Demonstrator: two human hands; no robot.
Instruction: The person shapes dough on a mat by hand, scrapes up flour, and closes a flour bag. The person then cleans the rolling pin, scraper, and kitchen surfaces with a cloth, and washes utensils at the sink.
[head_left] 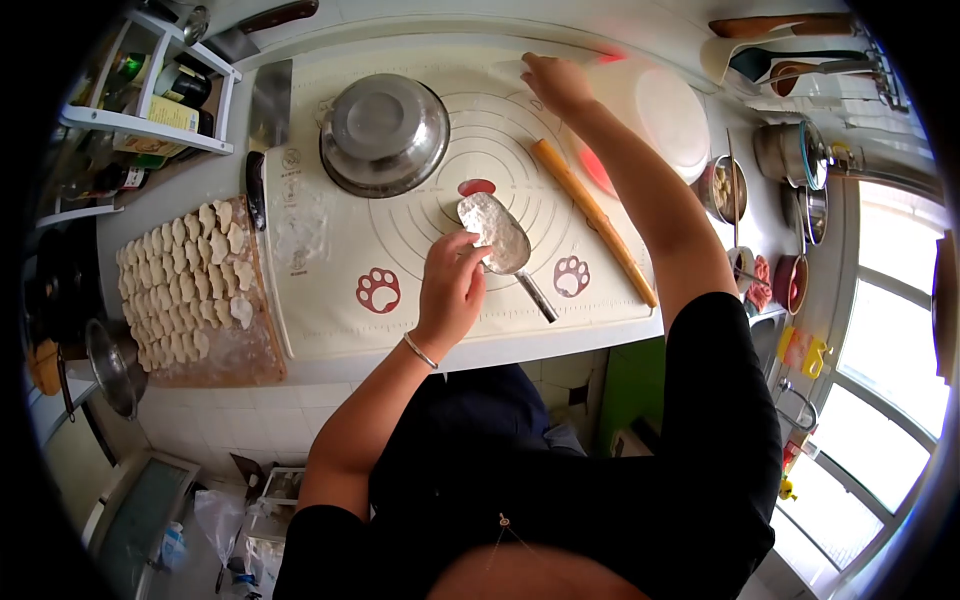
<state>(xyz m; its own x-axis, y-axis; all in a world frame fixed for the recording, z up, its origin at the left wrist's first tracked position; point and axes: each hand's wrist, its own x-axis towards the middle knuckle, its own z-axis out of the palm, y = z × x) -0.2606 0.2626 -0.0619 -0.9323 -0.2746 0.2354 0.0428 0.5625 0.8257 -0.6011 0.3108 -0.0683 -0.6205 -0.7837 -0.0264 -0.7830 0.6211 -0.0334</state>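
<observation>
A metal scoop point(510, 245) with white flour in it lies on the cream mat point(340, 235), its handle pointing toward the front edge. My left hand point(455, 285) is at the scoop's left side, fingertips bent together at the flour; what they hold, if anything, is too small to tell. Farther back, my right hand point(557, 84) reaches over the mat's rear, beside a round translucent lid or container point(655, 115). Its fingers look bent, and their tips are too small to read. A wooden rolling pin point(595, 222) lies slanted below my right forearm.
An upturned steel bowl point(385, 135) rests at the back left of the mat. Rows of dumplings stand on a wooden board point(250, 350) at left, near a cleaver point(270, 105). Bowls and pots point(785, 155) line the right side; a bottle rack point(150, 120) is at upper left.
</observation>
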